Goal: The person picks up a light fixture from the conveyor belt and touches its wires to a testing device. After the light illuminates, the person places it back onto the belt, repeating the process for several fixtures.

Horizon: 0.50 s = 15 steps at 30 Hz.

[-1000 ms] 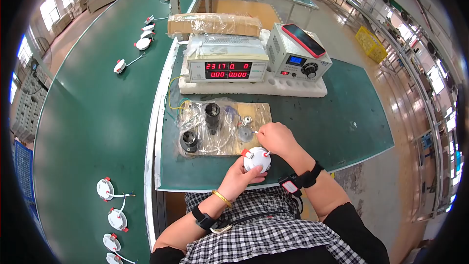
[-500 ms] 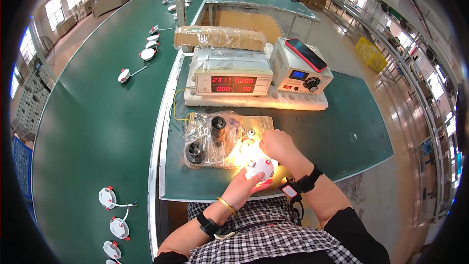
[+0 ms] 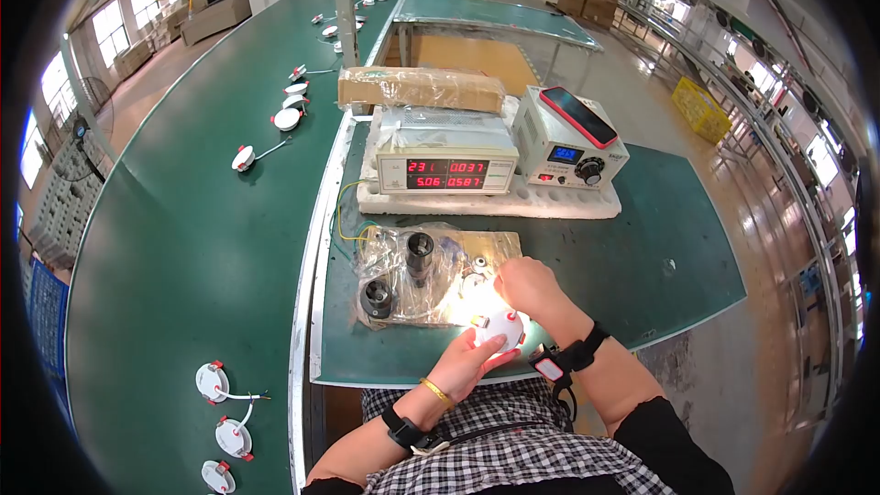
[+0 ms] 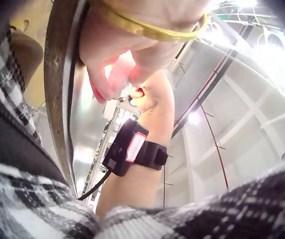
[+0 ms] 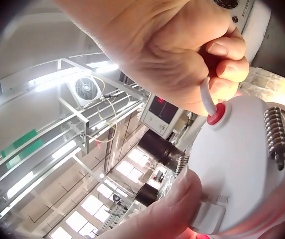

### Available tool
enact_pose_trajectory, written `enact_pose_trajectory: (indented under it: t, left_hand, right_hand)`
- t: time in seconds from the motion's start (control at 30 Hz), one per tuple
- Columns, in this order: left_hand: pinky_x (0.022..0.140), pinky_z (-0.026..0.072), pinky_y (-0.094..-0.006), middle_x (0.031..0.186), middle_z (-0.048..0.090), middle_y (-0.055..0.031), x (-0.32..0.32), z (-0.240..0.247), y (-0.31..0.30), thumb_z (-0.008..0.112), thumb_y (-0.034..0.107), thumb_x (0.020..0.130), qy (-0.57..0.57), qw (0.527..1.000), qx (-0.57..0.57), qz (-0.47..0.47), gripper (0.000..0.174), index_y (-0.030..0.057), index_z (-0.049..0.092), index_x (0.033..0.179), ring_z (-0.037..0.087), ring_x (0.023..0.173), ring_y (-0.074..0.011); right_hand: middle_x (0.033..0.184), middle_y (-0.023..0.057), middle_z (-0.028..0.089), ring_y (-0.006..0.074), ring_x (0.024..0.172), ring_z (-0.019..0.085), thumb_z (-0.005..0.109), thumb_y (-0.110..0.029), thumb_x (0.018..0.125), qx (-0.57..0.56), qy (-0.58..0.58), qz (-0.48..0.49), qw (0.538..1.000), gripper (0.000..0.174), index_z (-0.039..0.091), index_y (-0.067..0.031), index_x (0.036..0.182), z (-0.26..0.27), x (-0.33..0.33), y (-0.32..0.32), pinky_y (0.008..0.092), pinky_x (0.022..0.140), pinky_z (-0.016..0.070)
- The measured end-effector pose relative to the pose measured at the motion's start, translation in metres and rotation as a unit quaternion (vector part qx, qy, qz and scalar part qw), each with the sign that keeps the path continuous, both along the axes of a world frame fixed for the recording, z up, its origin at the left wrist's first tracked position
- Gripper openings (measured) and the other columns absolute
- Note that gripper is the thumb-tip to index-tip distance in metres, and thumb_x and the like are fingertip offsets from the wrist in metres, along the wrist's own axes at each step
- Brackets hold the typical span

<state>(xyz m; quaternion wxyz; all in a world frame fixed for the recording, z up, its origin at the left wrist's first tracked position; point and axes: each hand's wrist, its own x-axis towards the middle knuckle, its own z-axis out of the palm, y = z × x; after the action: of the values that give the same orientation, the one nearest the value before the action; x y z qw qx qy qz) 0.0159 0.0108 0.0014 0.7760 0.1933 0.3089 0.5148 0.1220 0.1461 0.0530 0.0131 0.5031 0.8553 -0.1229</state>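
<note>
My left hand (image 3: 466, 363) holds a round white LED downlight (image 3: 500, 334) by its rim, thumb on its back. The lamp is lit, and its glow falls on the board (image 3: 495, 243) in front of it. In the right wrist view, a coiled spring clip (image 5: 275, 130) and a red grommet (image 5: 216, 114) show on the lamp's back. From the grommet a white cord (image 5: 207, 94) runs up into the curled fingers of my right hand (image 3: 533, 286), which pinches it close over the board. The cord's end is hidden behind that hand.
Two black lamp sockets (image 3: 420, 255) stand on the plastic-wrapped board. Behind it, a power meter (image 3: 446, 172) and a dial-fronted box (image 3: 573, 151) sit on white foam, a phone (image 3: 578, 116) on the box. More downlights (image 3: 212, 383) lie along the green bench (image 3: 174, 293) at left.
The downlight has gone from dark to lit, and the meter's readings have risen from zero. The head view has shifted slightly; both hands keep their hold.
</note>
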Motion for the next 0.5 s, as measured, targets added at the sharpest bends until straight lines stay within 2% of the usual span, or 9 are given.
enact_pose_trajectory:
  t: [0.2,0.23,0.3,0.33,0.4,0.5]
  left_hand:
    - [0.099,0.0468,-0.0369,0.125,0.052,-0.0117,0.001,0.002,-0.001,0.052,0.013,0.095,-0.009,1.000,-0.013,0.001,0.037,-0.0041,0.042,0.126,0.053,0.113,-0.0213]
    - [0.099,0.0468,-0.0369,0.125,0.052,-0.0117,0.001,0.001,0.000,0.052,0.013,0.095,-0.009,1.000,-0.014,0.001,0.037,-0.0041,0.042,0.126,0.053,0.113,-0.0213]
    - [0.096,0.0483,-0.0324,0.123,0.052,-0.0123,0.000,-0.001,0.001,0.054,0.012,0.095,-0.005,1.000,-0.004,-0.017,0.037,-0.0053,0.043,0.125,0.056,0.109,-0.0206]
    - [0.096,0.0483,-0.0324,0.123,0.052,-0.0123,0.000,-0.001,0.000,0.054,0.012,0.095,-0.004,1.000,-0.004,-0.017,0.037,-0.0053,0.043,0.125,0.056,0.109,-0.0206]
    - [0.096,0.0479,-0.0332,0.125,0.052,-0.0105,-0.002,0.000,-0.001,0.053,0.013,0.095,0.084,0.994,0.029,-0.067,0.039,-0.0012,0.041,0.129,0.055,0.110,-0.0205]
    - [0.094,0.0484,-0.0316,0.125,0.053,-0.0105,0.001,-0.005,0.000,0.053,0.013,0.094,0.069,0.996,0.025,-0.044,0.039,-0.0004,0.041,0.130,0.056,0.108,-0.0202]
  right_hand:
    - [0.077,0.0196,0.066,0.0370,0.076,0.065,0.055,-0.023,0.081,-0.003,0.007,-0.006,1.000,0.024,0.068,-0.0028,0.079,0.005,-0.002,-0.003,0.0462,0.070,0.0520]
    - [0.079,0.0199,0.066,0.0365,0.078,0.065,0.058,-0.022,0.080,-0.014,-0.001,-0.013,1.000,0.023,0.069,-0.0025,0.080,0.009,-0.003,-0.004,0.0452,0.072,0.0522]
    - [0.081,0.0203,0.067,0.0360,0.081,0.066,0.061,-0.022,0.079,-0.024,-0.008,-0.020,0.999,0.021,0.069,-0.0022,0.082,0.010,-0.004,-0.004,0.0442,0.073,0.0524]
    - [0.079,0.0197,0.066,0.0366,0.078,0.065,0.058,-0.022,0.079,-0.017,-0.007,-0.017,1.000,0.022,0.069,-0.0026,0.080,0.007,-0.002,-0.004,0.0451,0.072,0.0522]
    - [0.077,0.0191,0.066,0.0371,0.076,0.065,0.055,-0.022,0.080,-0.007,-0.003,-0.012,1.000,0.023,0.068,-0.0029,0.078,0.003,-0.001,-0.002,0.0461,0.070,0.0519]
    - [0.076,0.0188,0.066,0.0372,0.075,0.065,0.055,-0.021,0.080,-0.002,0.001,-0.003,1.000,0.023,0.068,-0.0026,0.077,0.000,-0.001,-0.001,0.0462,0.070,0.0517]
